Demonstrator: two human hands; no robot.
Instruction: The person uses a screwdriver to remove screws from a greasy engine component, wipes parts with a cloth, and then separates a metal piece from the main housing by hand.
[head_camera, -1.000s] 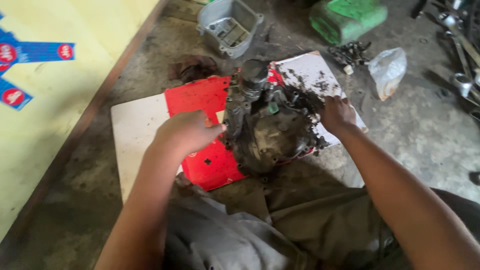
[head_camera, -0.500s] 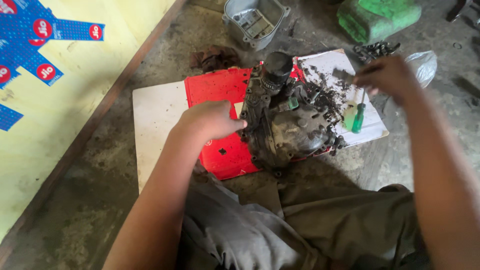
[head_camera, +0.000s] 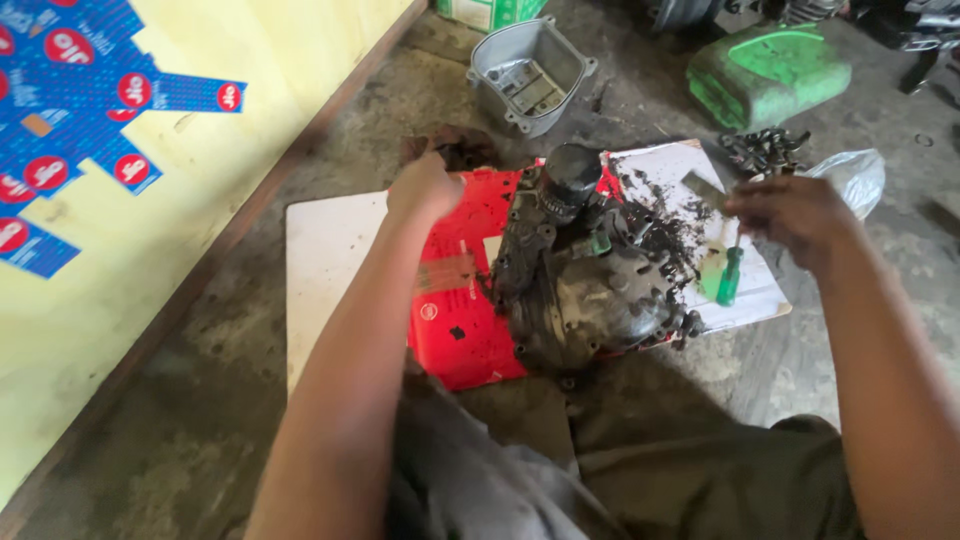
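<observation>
Greasy engine casing (head_camera: 590, 290) sitting on red-and-white board (head_camera: 450, 300) on floor. Left hand (head_camera: 425, 187) curling loosely, holding nothing, by casing edge. Right hand (head_camera: 790, 210) gripping green-handled screwdriver (head_camera: 728, 275). Risk: oily handle slipping, blade gouging casing.

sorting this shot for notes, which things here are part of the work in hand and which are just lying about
In the work:
- greasy engine casing on the red and white card
- green-handled screwdriver by the right hand
- left hand, closed, at the card's far edge

Lying about:
- grey metal cover
- green container
- clear plastic bag
- pile of small dark parts
</observation>
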